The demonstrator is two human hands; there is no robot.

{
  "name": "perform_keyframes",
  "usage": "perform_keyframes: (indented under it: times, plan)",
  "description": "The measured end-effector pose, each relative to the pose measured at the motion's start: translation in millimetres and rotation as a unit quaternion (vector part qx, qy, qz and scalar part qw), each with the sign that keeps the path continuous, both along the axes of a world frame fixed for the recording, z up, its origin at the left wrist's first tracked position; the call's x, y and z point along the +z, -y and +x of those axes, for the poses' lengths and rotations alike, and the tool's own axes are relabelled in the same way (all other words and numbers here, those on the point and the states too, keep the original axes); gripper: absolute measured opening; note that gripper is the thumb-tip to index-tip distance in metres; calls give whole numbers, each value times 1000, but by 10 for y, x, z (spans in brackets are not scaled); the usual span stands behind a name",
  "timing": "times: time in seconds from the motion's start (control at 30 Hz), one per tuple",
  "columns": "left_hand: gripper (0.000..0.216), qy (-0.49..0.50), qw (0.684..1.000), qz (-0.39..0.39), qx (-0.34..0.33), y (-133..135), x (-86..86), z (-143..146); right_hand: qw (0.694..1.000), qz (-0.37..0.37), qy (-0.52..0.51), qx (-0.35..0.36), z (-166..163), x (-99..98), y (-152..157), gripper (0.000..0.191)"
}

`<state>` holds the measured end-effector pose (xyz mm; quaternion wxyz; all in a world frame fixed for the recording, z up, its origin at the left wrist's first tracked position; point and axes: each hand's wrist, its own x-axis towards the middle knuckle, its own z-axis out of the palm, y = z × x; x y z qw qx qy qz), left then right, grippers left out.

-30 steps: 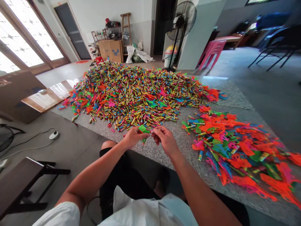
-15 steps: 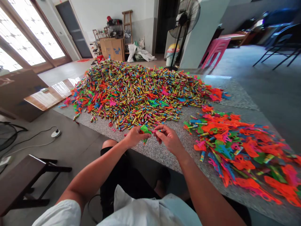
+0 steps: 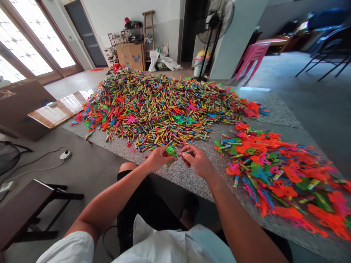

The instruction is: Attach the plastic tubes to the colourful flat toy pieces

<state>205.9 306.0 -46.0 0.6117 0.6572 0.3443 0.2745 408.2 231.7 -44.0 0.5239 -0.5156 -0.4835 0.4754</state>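
Note:
My left hand point(image 3: 159, 159) is closed on a green perforated plastic piece point(image 3: 170, 151), with a bit of red-orange plastic showing beside it. Opposite it, my right hand point(image 3: 195, 159) pinches a small pink tube point(image 3: 180, 154), whose end meets or nearly meets the green piece. Just beyond both hands spreads a big heap of small labelled tubes point(image 3: 164, 106) in yellow, red, blue and green. To the right lies a pile of flat plastic pieces point(image 3: 287, 171), mostly orange, with green, blue and pink among them, some with tubes.
The speckled stone slab point(image 3: 189, 182) carries both piles. A dark wooden stool point(image 3: 27, 208) stands at lower left, near a white socket block point(image 3: 65, 155) with cords. Behind are a cardboard box point(image 3: 130, 57), a standing fan point(image 3: 212, 22) and pink stools point(image 3: 252, 58).
The green piece has turned slightly in my left hand and shows more of its holes. My right hand has shifted a little at the pink tube. Both piles look the same.

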Motion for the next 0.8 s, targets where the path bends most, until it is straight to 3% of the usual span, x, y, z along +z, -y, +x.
perform_keyframes:
  times: [0.37, 0.67, 0.8]
  plan:
    - [45, 1, 1000, 4, -15, -9, -8, -5, 1000, -8, -3, 12, -47, -2, 28, 17]
    - [46, -94, 991, 53, -83, -13, 180, -41, 998, -14, 5, 58, -38, 16, 55, 16]
    - [51, -94, 990, 42, -100, -14, 75, -3, 998, 20, 46, 42, -98, 2, 69, 16]
